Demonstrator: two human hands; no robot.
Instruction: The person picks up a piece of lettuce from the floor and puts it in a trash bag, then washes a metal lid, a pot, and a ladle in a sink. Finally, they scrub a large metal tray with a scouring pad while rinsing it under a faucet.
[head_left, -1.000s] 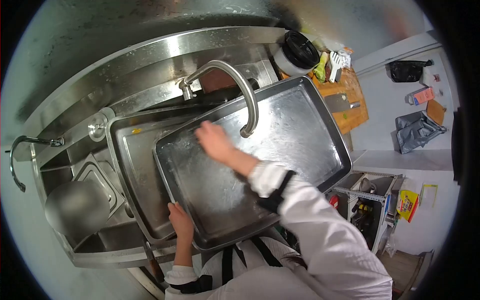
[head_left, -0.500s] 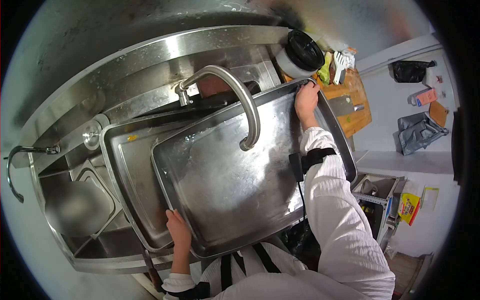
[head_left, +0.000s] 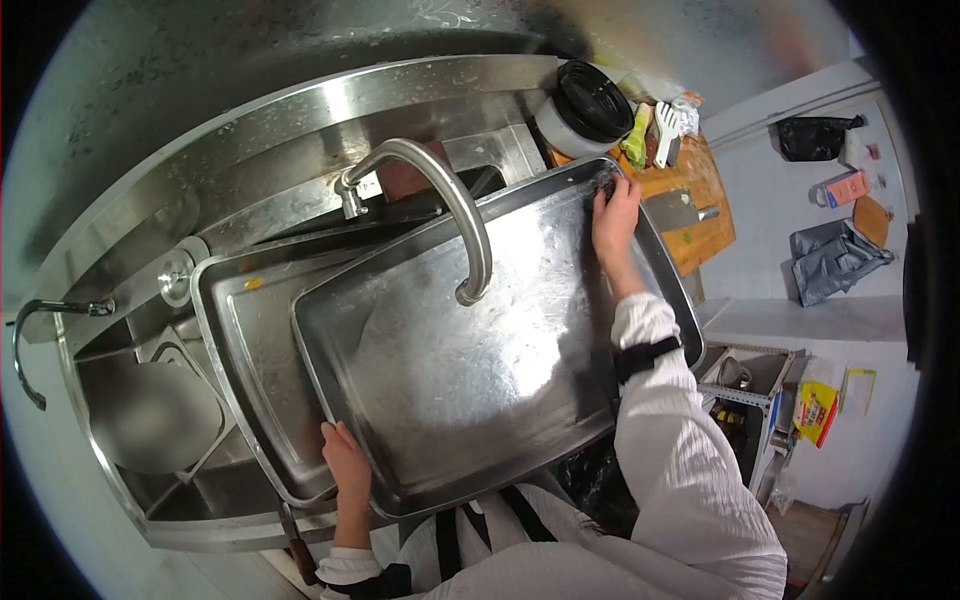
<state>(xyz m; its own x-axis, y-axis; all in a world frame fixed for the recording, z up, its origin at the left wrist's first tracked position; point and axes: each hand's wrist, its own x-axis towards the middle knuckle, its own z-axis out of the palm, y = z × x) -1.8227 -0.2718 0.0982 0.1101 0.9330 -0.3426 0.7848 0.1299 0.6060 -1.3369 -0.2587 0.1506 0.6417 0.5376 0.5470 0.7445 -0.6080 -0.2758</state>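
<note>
A large, shallow steel tray [head_left: 480,370] slants over the sink, its inside wet and shiny. My left hand [head_left: 347,462] grips the tray's left rim near the lower corner. At the far right corner, my right hand [head_left: 617,225] is closed on a small dark scouring pad [head_left: 607,188], mostly hidden by the fingers, and presses it against the tray's inside. A second steel tray [head_left: 262,350] lies partly beneath the first, with a yellow scrap [head_left: 253,283] on it. The curved faucet [head_left: 470,215] arches over the upper tray.
Another faucet [head_left: 40,320] stands at the far left, by a sink basin [head_left: 210,490] with a blurred round thing [head_left: 155,418] in it. At the right, a wooden board [head_left: 705,175] carries a cleaver [head_left: 672,210], a white slotted turner [head_left: 667,130] and a black-lidded container [head_left: 595,105].
My right hand has slid from the tray's top right rim slightly down into its inside corner. The left hand keeps its hold on the rim. The view has shifted a little.
</note>
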